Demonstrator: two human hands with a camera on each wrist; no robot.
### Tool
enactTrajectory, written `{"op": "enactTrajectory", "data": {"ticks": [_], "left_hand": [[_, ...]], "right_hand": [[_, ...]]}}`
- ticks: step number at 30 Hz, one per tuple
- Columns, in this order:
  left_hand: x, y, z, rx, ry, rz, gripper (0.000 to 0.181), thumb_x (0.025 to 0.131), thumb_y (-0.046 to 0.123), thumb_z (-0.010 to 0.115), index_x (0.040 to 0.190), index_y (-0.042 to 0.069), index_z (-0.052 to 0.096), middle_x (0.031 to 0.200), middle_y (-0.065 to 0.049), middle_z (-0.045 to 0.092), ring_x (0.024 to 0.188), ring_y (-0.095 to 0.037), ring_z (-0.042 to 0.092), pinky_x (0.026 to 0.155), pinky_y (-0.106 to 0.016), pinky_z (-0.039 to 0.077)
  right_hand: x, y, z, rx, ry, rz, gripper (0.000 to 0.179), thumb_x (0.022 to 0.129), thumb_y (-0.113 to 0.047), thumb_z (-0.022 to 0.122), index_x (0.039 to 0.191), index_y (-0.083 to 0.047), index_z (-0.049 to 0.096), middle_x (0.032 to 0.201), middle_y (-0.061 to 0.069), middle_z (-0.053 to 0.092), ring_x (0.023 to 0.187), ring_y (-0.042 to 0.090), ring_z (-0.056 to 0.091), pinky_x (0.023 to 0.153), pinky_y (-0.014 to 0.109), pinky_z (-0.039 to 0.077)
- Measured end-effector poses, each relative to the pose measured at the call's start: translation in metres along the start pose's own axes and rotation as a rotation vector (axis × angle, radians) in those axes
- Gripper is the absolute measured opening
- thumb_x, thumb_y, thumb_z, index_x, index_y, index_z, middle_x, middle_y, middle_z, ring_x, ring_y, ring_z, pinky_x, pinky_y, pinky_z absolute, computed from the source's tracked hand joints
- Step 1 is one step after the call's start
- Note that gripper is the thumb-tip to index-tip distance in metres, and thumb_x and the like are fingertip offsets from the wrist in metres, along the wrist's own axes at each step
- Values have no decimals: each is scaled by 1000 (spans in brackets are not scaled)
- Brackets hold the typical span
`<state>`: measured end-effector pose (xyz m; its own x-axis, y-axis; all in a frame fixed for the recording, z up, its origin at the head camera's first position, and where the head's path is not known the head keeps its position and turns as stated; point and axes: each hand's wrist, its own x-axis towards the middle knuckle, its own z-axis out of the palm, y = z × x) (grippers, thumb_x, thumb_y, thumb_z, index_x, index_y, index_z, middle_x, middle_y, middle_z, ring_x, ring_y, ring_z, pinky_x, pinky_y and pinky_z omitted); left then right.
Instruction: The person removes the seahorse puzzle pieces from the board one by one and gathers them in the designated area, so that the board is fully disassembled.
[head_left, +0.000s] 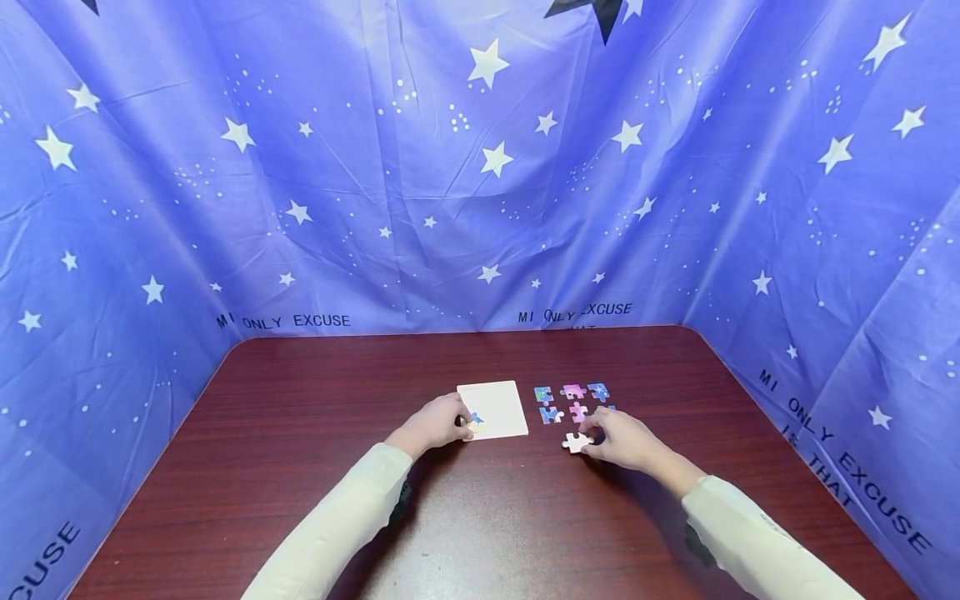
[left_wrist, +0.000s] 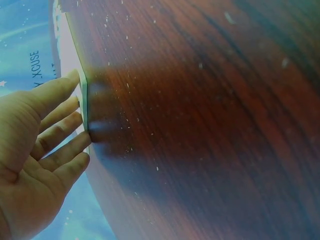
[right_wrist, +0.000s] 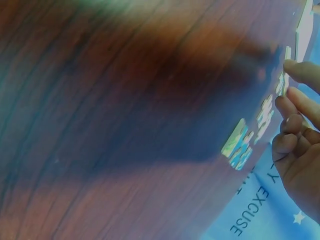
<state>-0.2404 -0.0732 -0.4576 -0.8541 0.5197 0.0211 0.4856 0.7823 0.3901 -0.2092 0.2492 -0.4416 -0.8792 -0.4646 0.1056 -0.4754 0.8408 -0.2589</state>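
My left hand (head_left: pixel 435 423) holds the left edge of a square white puzzle board (head_left: pixel 498 408), thumb near its front corner; the left wrist view shows the fingertips against the edge of the board (left_wrist: pixel 84 95). A blue and yellow puzzle piece (head_left: pixel 476 419) lies in that corner, partly behind the fingers. To the right of the board, my right hand (head_left: pixel 618 437) pinches a pale puzzle piece (head_left: pixel 576 442) low over the table, between thumb and fingers. How far it is off the wood cannot be told.
Just beyond the right hand lie several loose puzzle pieces in rows, among them a green-blue one (head_left: pixel 543 395), a pink one (head_left: pixel 573 391) and a blue one (head_left: pixel 597 392). One is partly hidden by the hand. The reddish-brown table (head_left: pixel 337 375) is ringed by a starry blue curtain (head_left: pixel 420 167).
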Motion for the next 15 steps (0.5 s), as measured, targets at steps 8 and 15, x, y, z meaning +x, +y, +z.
{"op": "enactTrajectory", "data": {"ticks": [8, 15], "left_hand": [[1, 0, 0, 4, 6, 4, 17, 79, 20, 74, 88, 6, 73, 91, -2, 61, 85, -14, 56, 79, -31, 47], [1, -1, 0, 0, 8, 3, 18, 78, 20, 74, 89, 5, 73, 91, -3, 61, 85, -15, 56, 80, -32, 47]], "right_hand": [[-4, 11, 0, 27, -32, 60, 24, 73, -23, 77, 92, -10, 70, 89, 1, 62, 77, 14, 54, 72, 34, 48], [-4, 18, 2, 45, -32, 71, 24, 74, -23, 77, 92, -8, 69, 85, 0, 58, 71, 11, 49, 66, 30, 45]]}}
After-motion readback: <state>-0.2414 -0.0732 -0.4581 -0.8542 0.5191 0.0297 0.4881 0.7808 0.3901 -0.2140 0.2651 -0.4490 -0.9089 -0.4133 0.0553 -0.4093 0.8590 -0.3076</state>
